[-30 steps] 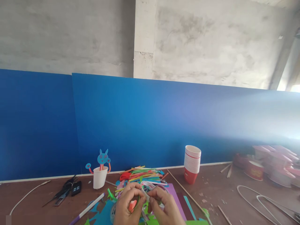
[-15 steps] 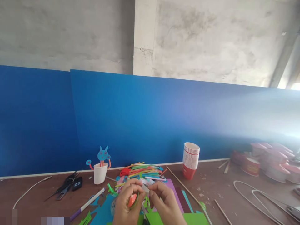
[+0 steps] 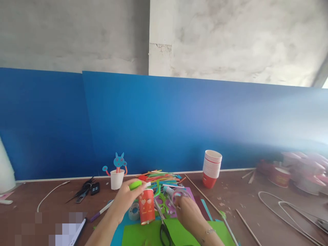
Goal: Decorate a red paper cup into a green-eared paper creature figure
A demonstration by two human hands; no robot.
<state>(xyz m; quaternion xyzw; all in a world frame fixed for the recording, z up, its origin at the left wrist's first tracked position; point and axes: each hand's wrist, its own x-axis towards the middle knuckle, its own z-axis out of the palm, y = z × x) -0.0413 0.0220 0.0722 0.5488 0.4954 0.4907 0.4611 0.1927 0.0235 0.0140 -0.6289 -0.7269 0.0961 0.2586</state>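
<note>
My left hand (image 3: pixel 129 193) is closed on a bright green piece (image 3: pixel 135 185) with a white end, whose kind I cannot make out. Just beneath its fingers is a red paper cup (image 3: pixel 147 206) with heart prints; whether they touch it is unclear. A roll of clear tape (image 3: pixel 134 211) lies beside the cup. My right hand (image 3: pixel 188 210) reaches down into the craft pile, fingers curled at a clear, ring-shaped roll (image 3: pixel 181 193); its fingertips are partly hidden. Between the hands, black-handled scissors (image 3: pixel 165 234) lie on green paper (image 3: pixel 143 234).
Behind the hands lie several coloured straws (image 3: pixel 164 179). A white cup with a blue paper figure (image 3: pixel 117 179) stands left. Stacked paper cups (image 3: pixel 212 167) stand right, near a long thin stick (image 3: pixel 202 198) and a white cable (image 3: pixel 287 213). A blue panel (image 3: pixel 179 126) closes the back.
My hands, together over the pile with a small pale piece between them, have moved apart. The left is higher with the green piece; the right is at the clear roll. The red cup now shows.
</note>
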